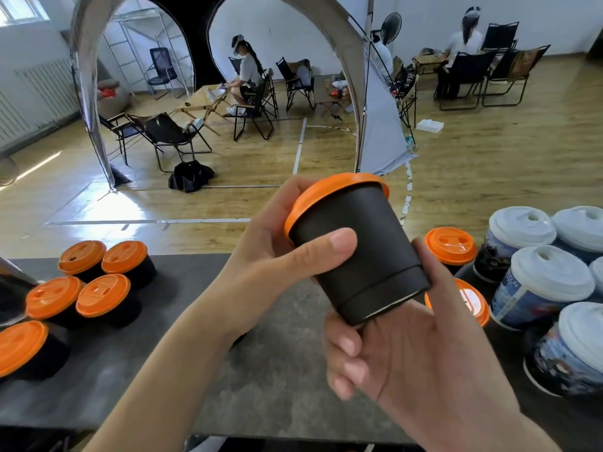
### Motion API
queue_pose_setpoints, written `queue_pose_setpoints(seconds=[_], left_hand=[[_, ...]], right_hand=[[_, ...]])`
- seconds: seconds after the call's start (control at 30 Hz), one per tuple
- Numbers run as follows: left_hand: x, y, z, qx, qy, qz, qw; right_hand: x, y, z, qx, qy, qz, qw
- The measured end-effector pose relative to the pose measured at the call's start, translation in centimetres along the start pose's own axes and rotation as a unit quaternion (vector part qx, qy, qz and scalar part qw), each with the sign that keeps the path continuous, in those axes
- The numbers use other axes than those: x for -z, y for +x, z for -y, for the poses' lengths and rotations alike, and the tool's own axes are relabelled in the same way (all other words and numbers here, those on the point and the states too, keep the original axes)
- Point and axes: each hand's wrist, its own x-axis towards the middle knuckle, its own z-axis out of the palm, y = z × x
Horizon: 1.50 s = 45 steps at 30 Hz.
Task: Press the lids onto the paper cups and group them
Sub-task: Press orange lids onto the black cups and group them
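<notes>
A black paper cup (362, 256) with an orange lid (326, 194) is held tilted above the dark table (261, 370), its lid end pointing away from me. My left hand (277, 252) grips the cup near the lid, thumb across the black wall and fingers behind the rim. My right hand (404, 350) cups the base from below, fingers curled under it. Several black cups with orange lids (98, 295) stand grouped at the table's left. Two more orange-lidded cups (450, 244) stand right of my hands.
Several printed blue cups with white lids (541, 278) are grouped at the table's right edge. A shiny dark object (13, 288) sits at the far left. Beyond the table lie a wooden floor, folding chairs, a tent frame and seated people.
</notes>
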Motion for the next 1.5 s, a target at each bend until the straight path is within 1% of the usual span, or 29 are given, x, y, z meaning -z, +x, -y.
queue_pose_setpoints(seconds=[0.03, 0.1, 0.17, 0.23, 0.33, 0.47, 0.63, 0.7, 0.8, 0.87, 0.97, 1.17, 1.37, 1.43, 1.5], left_hand=[[-0.1, 0.0, 0.1, -0.001, -0.001, -0.011, 1.000], [-0.4, 0.2, 0.1, -0.005, 0.009, -0.029, 1.000], [-0.7, 0.4, 0.1, -0.019, 0.020, -0.032, 0.999], [-0.8, 0.4, 0.1, -0.022, 0.021, -0.026, 0.999], [-0.7, 0.3, 0.4, -0.002, -0.001, -0.013, 1.000], [-0.6, 0.4, 0.6, -0.007, 0.009, -0.018, 1.000], [-0.3, 0.2, 0.9, -0.001, -0.031, 0.000, 1.000], [-0.4, 0.4, 0.9, -0.014, 0.008, -0.020, 1.000], [-0.7, 0.7, 0.8, -0.029, 0.048, -0.031, 0.998], [-0.8, 0.7, 0.8, -0.028, 0.070, -0.020, 0.997], [-0.7, 0.7, 0.7, -0.025, 0.076, 0.002, 0.997], [-0.7, 0.7, 1.6, -0.028, 0.111, -0.012, 0.993], [0.0, 0.9, 2.1, -0.047, 0.190, -0.002, 0.981], [0.0, 0.8, 2.4, -0.053, 0.191, 0.020, 0.980], [0.5, 0.4, 2.8, -0.064, 0.215, 0.048, 0.973]], right_hand=[[0.3, 0.0, 0.0, -0.001, -0.009, -0.004, 1.000], [0.8, 0.1, -0.2, 0.019, -0.043, -0.041, 0.998], [1.0, 0.3, -0.3, 0.056, -0.084, -0.076, 0.992], [0.9, 0.3, -0.3, 0.072, -0.093, -0.084, 0.989], [0.9, 0.3, -0.1, 0.042, -0.043, -0.053, 0.997], [1.2, 0.3, -0.1, 0.031, -0.039, -0.035, 0.998], [1.7, 0.1, -0.1, 0.021, 0.003, 0.029, 0.999], [2.0, 0.1, -0.1, 0.020, -0.006, 0.028, 0.999], [2.3, 0.2, -0.2, 0.056, -0.056, -0.034, 0.996], [2.2, 0.3, -0.1, 0.079, -0.060, -0.065, 0.993], [2.1, 0.4, -0.1, 0.066, -0.031, -0.055, 0.996], [2.7, 0.5, -0.3, 0.050, -0.029, -0.063, 0.996], [3.8, 0.8, -0.8, 0.028, -0.033, -0.040, 0.998], [4.9, 1.0, -0.8, 0.046, -0.066, -0.041, 0.996], [6.4, 1.1, -0.7, 0.079, -0.136, -0.052, 0.986]])
